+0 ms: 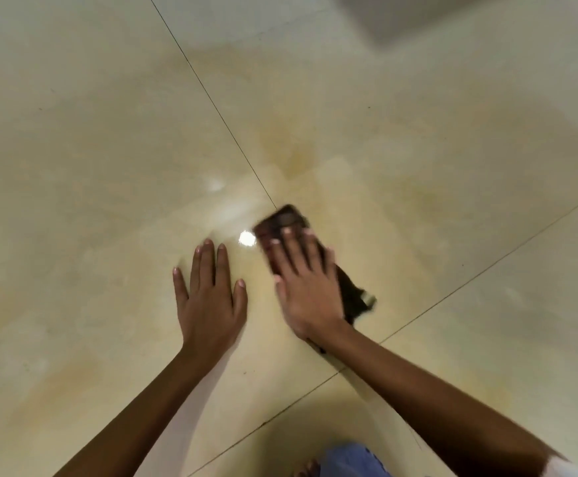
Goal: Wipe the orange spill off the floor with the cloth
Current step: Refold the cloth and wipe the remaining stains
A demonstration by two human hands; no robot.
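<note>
Two flat, outstretched palms: left hand (pixel 210 301) on floor (pixel 74 166), right hand (pixel 306 290) atop cloth (pixel 282 218).

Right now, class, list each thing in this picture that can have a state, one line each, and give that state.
left hand: flat on the floor, fingers straight, holding nothing.
right hand: fingers straight, pressing down on the cloth.
dark brown cloth: spread on the floor under the right hand, blurred.
faint orange spill: thin smear, not wiped off.
glossy cream tiled floor: shiny, stained in patches.
</note>
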